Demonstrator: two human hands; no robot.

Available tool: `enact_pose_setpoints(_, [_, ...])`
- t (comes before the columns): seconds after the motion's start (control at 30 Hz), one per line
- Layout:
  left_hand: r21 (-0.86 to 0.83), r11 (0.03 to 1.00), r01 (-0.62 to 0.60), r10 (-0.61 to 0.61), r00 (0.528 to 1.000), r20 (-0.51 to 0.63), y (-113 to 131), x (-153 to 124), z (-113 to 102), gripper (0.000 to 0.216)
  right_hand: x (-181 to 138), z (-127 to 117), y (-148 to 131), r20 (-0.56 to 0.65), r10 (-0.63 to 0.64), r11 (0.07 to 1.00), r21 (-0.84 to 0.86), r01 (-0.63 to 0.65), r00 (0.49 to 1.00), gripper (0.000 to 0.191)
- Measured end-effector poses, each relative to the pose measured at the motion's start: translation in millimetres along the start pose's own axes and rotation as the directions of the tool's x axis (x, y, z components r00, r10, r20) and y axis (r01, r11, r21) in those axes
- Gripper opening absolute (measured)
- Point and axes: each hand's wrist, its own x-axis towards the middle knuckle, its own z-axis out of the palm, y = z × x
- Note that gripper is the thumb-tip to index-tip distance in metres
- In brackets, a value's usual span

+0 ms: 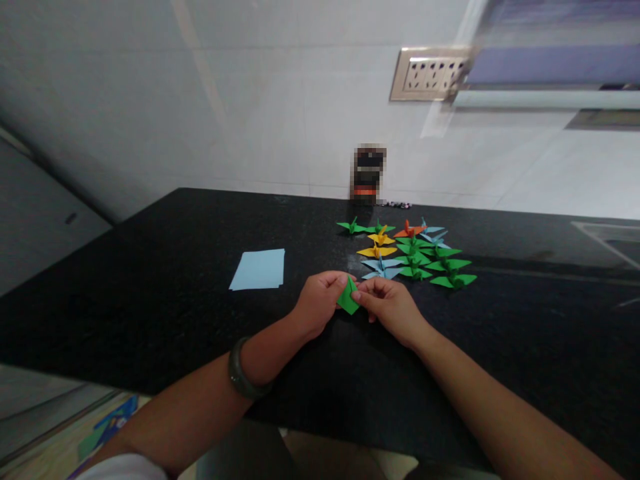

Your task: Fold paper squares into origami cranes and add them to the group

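A small folded green paper piece (348, 297) is pinched between my two hands just above the black counter (150, 280). My left hand (317, 300) grips its left side with closed fingers; a dark band circles that wrist. My right hand (390, 305) pinches its right edge with thumb and fingertips. Just beyond my hands lie several finished paper cranes (410, 253) in green, yellow, blue and orange, set out in rows.
A stack of light blue paper sheets (259, 269) lies on the counter to the left of my hands. A dark blurred container (368, 175) stands against the tiled wall. A wall socket plate (431, 73) is above, and a sink edge (607, 233) shows at the far right.
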Motion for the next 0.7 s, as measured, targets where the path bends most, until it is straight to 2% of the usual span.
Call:
enact_pose_setpoints(0.17, [-0.278,0.947,0.16,-0.149,0.987,0.059,7.1,0.8,1.7,0.027,-1.0,-4.1,-2.5,-0.056,0.001,0.999,0.043,0.001,0.998,0.022])
enact_pose_setpoints(0.23, [-0.324,0.921,0.217,-0.2,0.976,0.083,8.5,1.5,1.1,0.026,-0.8,-5.4,-3.0,-0.059,-0.002,0.996,0.091,0.008,0.998,0.022])
enact_pose_setpoints(0.43, [-0.295,0.893,0.339,-0.289,0.936,0.201,9.9,0.8,-2.6,0.015,-0.2,-8.6,-3.2,-0.06,-0.001,0.991,0.136,0.009,0.998,0.023])
enact_pose_setpoints(0.7, [-0.269,0.893,0.36,-0.301,0.924,0.237,8.9,1.6,-5.1,0.011,-2.3,-9.6,-8.8,-0.031,-0.009,0.998,0.055,0.011,0.999,0.022])
